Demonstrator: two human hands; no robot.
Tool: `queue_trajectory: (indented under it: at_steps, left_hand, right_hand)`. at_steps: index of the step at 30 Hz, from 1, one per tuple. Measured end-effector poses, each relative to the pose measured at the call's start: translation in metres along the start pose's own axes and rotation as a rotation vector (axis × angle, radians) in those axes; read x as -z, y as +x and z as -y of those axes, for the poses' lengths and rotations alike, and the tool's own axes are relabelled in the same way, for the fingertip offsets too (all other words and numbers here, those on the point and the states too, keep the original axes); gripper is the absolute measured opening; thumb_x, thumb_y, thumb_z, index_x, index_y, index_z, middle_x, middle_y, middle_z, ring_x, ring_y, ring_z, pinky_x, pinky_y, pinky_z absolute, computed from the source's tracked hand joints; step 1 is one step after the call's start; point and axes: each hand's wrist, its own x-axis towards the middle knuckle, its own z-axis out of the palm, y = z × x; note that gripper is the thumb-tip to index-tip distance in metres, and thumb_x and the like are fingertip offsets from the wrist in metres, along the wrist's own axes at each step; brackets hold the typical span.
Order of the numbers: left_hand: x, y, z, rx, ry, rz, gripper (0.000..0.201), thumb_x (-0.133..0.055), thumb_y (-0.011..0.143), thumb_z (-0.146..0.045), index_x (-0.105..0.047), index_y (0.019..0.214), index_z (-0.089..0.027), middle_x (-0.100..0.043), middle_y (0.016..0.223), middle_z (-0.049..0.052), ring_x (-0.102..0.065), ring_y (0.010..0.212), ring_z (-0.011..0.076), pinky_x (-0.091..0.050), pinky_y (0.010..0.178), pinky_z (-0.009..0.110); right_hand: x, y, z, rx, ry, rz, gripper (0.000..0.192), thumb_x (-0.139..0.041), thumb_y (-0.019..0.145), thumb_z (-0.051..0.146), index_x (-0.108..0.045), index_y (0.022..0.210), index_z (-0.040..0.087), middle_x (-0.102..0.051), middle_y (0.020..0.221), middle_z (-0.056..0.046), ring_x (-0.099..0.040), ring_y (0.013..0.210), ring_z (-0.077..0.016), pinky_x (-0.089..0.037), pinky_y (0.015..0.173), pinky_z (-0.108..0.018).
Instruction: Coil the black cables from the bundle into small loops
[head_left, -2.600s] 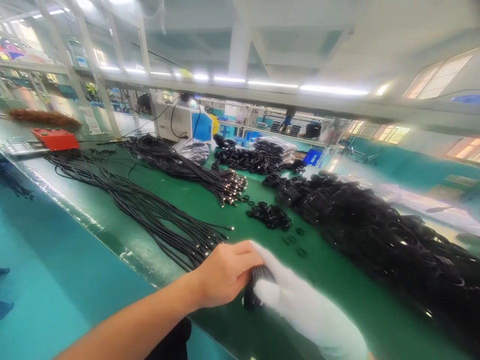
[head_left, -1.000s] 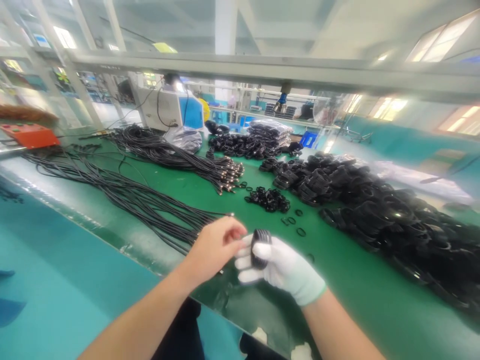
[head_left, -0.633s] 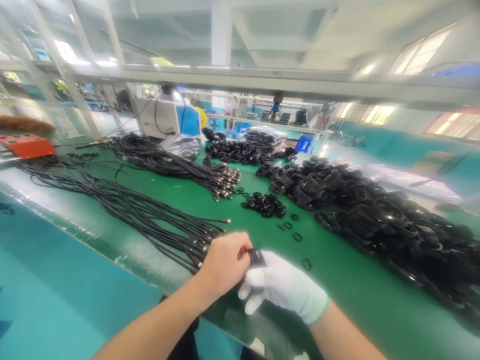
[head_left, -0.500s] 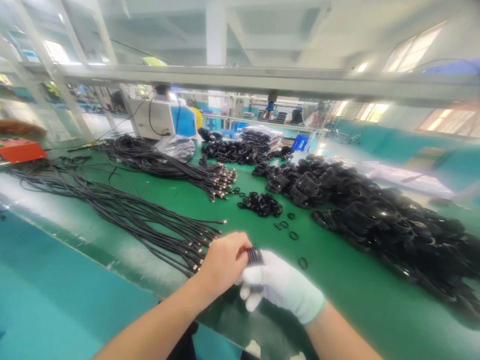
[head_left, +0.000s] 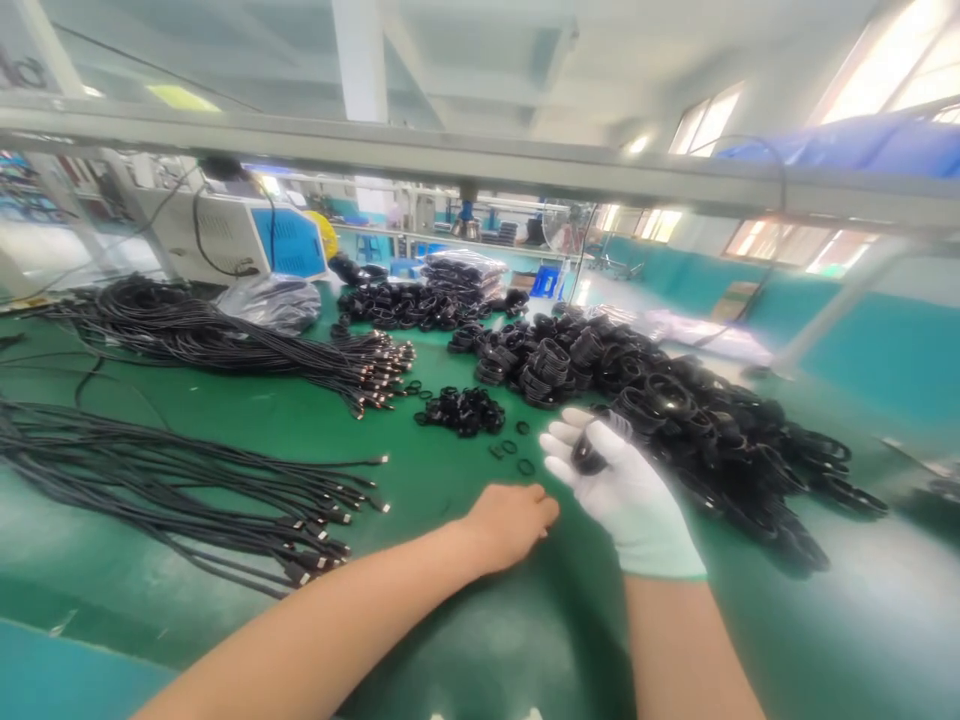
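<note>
My right hand (head_left: 622,490), in a white glove, is raised over the table near a big pile of coiled black cables (head_left: 675,400). A coiled black cable (head_left: 589,458) sits in its grip, between thumb and fingers. My left hand (head_left: 514,525) is bare and low over the green table, left of the glove, with its fingers curled downward. Its fingertips are partly hidden, and whatever they pinch does not show. Several loose small black rings (head_left: 525,467) lie just beyond it, with a small heap of black rings (head_left: 463,411) behind them.
Straight black cables (head_left: 225,490) with metal plugs spread over the left of the green table (head_left: 450,640). Another cable bundle (head_left: 300,355) lies behind them. A white and blue machine (head_left: 240,235) stands at the back left, and a metal beam (head_left: 420,150) crosses above.
My hands have come apart. The gloved right hand has carried the coiled cable up and right; my left hand has let go of it and lowered to the table. The view has turned right.
</note>
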Motion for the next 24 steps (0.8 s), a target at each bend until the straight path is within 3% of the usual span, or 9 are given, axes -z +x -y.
queue_trajectory:
  at_steps: [2,6,9,12,15,19,22,24]
  left_hand:
    - [0.001,0.001,0.002,0.037,-0.049,-0.023,0.006,-0.058,0.069,-0.013,-0.055,0.069,-0.018,-0.057,0.076,0.001,-0.057,0.078,0.0220,-0.043,0.075,0.035]
    - [0.035,-0.024,0.008,0.138,-0.210,-0.092,0.010,-0.040,0.083,-0.023,-0.047,0.079,-0.018,-0.052,0.068,0.000,-0.054,0.064,0.0150,-0.045,0.062,0.027]
    - [0.056,-0.052,0.006,0.197,-0.629,-0.178,0.015,-0.035,0.088,-0.030,-0.042,0.082,-0.017,-0.048,0.067,-0.002,-0.050,0.057,0.0101,-0.044,0.057,0.023]
    - [0.057,-0.073,0.004,0.240,-1.082,-0.284,0.017,-0.048,0.082,-0.031,-0.043,0.077,-0.016,-0.049,0.065,-0.002,-0.049,0.055,0.0078,-0.042,0.056,0.022]
    - [0.047,-0.085,0.007,0.294,-1.109,-0.388,0.019,-0.053,0.080,-0.031,-0.045,0.072,-0.015,-0.050,0.061,-0.003,-0.048,0.051,0.0071,-0.040,0.052,0.021]
    - [0.042,-0.103,0.013,0.294,-1.048,-0.499,0.018,-0.056,0.077,-0.031,-0.049,0.072,-0.015,-0.051,0.055,-0.004,-0.048,0.048,0.0076,-0.035,0.044,0.018]
    - [0.052,-0.120,0.014,0.198,-1.352,-0.512,0.024,-0.061,0.072,-0.035,-0.048,0.071,-0.015,-0.055,0.063,-0.002,-0.049,0.044,0.0073,-0.035,0.039,0.018]
    - [0.063,-0.132,0.015,0.085,-1.555,-0.407,0.029,-0.063,0.067,-0.040,-0.047,0.072,-0.016,-0.058,0.067,0.000,-0.049,0.037,0.0081,-0.035,0.034,0.020]
  right_hand:
    - [-0.001,0.000,-0.002,0.030,-0.020,-0.004,0.033,-0.071,0.073,0.028,-0.058,0.102,0.018,-0.068,0.089,-0.005,-0.066,0.080,-0.0184,-0.055,0.064,-0.028]
    - [-0.014,-0.003,-0.014,0.065,-0.204,0.008,0.038,-0.073,0.070,0.026,-0.054,0.102,0.016,-0.065,0.080,-0.004,-0.061,0.064,-0.0128,-0.049,0.049,-0.022]
    - [-0.030,-0.004,-0.034,0.010,-0.386,0.054,0.043,-0.074,0.067,0.026,-0.052,0.103,0.015,-0.064,0.085,-0.004,-0.060,0.060,-0.0126,-0.049,0.046,-0.024]
    - [-0.047,-0.004,-0.060,-0.067,-0.454,0.100,0.051,-0.077,0.060,0.028,-0.050,0.101,0.013,-0.064,0.075,-0.003,-0.058,0.050,-0.0132,-0.047,0.040,-0.025]
    - [-0.063,-0.009,-0.081,-0.075,-0.450,0.100,0.050,-0.077,0.058,0.031,-0.049,0.096,0.014,-0.055,0.050,0.005,-0.046,0.035,-0.0098,-0.037,0.033,-0.022]
    - [-0.069,-0.029,-0.092,-0.250,-0.057,0.194,0.041,-0.074,0.064,0.031,-0.053,0.098,0.021,-0.056,0.061,0.004,-0.048,0.046,-0.0061,-0.037,0.040,-0.016]
    - [-0.056,-0.038,-0.093,-0.450,0.001,0.355,0.046,-0.077,0.060,0.038,-0.058,0.100,0.026,-0.060,0.076,-0.001,-0.054,0.056,-0.0092,-0.044,0.048,-0.019]
    - [-0.045,-0.035,-0.096,-0.445,-0.092,0.418,0.049,-0.077,0.057,0.042,-0.060,0.101,0.031,-0.062,0.086,-0.005,-0.059,0.067,-0.0151,-0.049,0.055,-0.025]
